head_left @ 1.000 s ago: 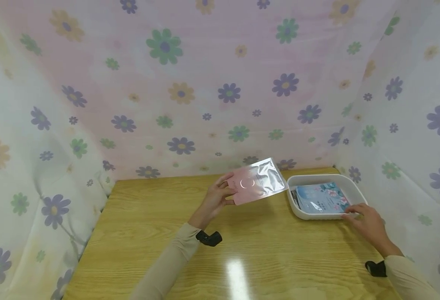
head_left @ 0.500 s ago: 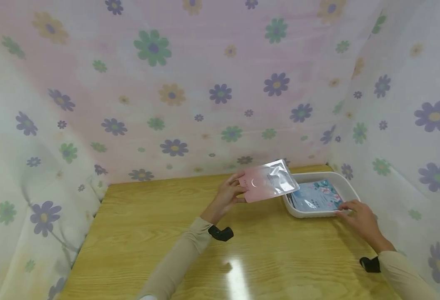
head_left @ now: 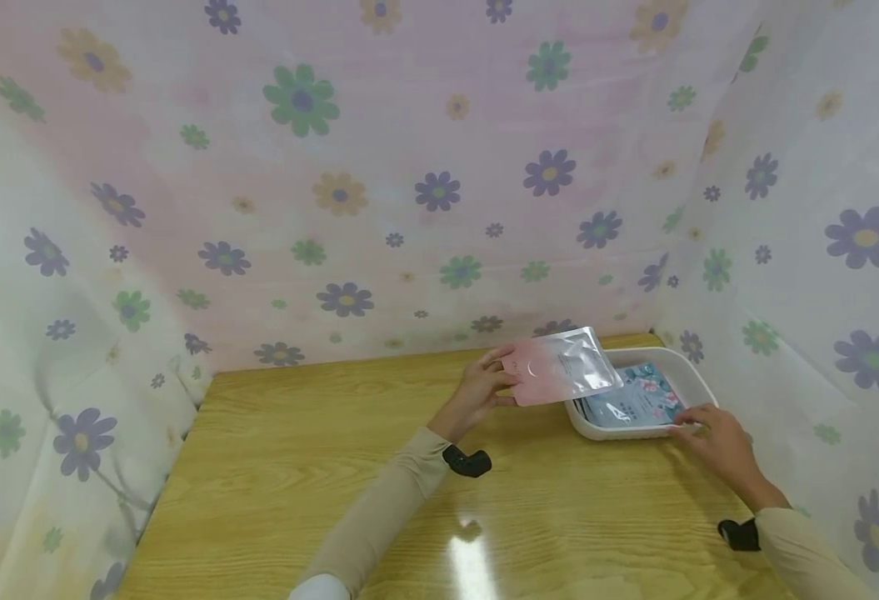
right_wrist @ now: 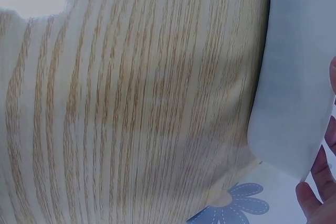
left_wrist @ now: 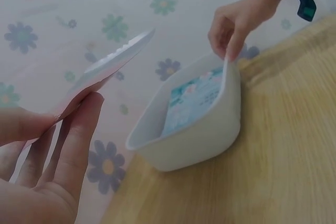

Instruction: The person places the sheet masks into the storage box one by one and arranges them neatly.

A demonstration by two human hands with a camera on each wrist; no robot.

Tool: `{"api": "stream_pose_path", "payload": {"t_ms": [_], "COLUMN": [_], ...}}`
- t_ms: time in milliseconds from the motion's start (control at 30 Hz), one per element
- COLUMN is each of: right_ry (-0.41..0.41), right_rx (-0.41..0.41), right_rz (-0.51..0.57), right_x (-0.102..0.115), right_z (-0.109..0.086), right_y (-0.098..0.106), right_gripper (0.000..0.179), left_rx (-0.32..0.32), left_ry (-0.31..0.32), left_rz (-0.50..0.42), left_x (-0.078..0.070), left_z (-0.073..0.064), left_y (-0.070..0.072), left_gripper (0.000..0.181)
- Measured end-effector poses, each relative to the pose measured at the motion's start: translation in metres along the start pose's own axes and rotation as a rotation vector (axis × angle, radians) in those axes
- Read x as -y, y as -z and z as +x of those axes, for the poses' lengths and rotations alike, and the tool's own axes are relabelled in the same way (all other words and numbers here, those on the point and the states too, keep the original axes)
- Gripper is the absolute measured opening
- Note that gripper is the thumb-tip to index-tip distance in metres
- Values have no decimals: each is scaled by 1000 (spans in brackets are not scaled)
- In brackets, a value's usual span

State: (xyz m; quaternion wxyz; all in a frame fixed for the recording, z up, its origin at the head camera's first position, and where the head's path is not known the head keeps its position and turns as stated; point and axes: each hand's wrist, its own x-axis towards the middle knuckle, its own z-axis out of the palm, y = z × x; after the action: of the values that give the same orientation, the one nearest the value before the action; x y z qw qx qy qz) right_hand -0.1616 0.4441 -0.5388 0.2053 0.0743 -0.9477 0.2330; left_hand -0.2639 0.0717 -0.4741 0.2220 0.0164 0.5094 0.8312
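Observation:
My left hand (head_left: 479,390) pinches a pink and silver foil sachet (head_left: 555,369) by its pink end, thumb on one face and fingers on the other. The sachet is tilted, its silver end above the left part of a white plastic basket (head_left: 610,432). Inside the basket lies a blue floral packet (head_left: 637,398), partly covered by the sachet in the head view. At the basket's near right corner my right hand (head_left: 720,446) pinches the rim between thumb and fingers. The left wrist view shows the right hand (left_wrist: 244,22) on that rim too.
The basket stands on a wood-grain table (head_left: 319,467) near its back right corner. Flower-printed cloth (head_left: 409,167) hangs behind the table and at both sides. Light glares off the table's front middle.
The left hand has carried the sachet to the right, from beside the basket to above its left part. The right hand keeps its grip on the rim. The head view has shifted slightly.

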Motion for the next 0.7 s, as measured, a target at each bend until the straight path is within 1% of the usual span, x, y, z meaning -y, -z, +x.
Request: {"api": "stream_pose_path", "payload": {"t_ms": [100, 200, 300, 433, 600, 700], "right_ry": [-1, -23, -39, -20, -3, 19], "right_rx": [-6, 2, 14, 2, -9, -22], "right_rz": [0, 10, 20, 21, 17, 13], "right_x": [1, 3, 4, 4, 2, 3], "right_z": [-2, -5, -5, -3, -1, 0], "right_y": [2, 4, 5, 5, 2, -1], "right_gripper": [16, 16, 15, 15, 15, 15], "left_rx": [9, 16, 6, -10, -12, -13], "left_ry": [15, 23, 26, 26, 25, 41], "left_rz": [21, 42, 53, 58, 55, 49], "left_x": [4, 9, 13, 19, 24, 27], "left_z": [5, 10, 14, 20, 28, 32], "left_y": [-5, -10, -13, -16, -21, -23], "left_gripper": [54, 54, 53, 53, 51, 52]}}
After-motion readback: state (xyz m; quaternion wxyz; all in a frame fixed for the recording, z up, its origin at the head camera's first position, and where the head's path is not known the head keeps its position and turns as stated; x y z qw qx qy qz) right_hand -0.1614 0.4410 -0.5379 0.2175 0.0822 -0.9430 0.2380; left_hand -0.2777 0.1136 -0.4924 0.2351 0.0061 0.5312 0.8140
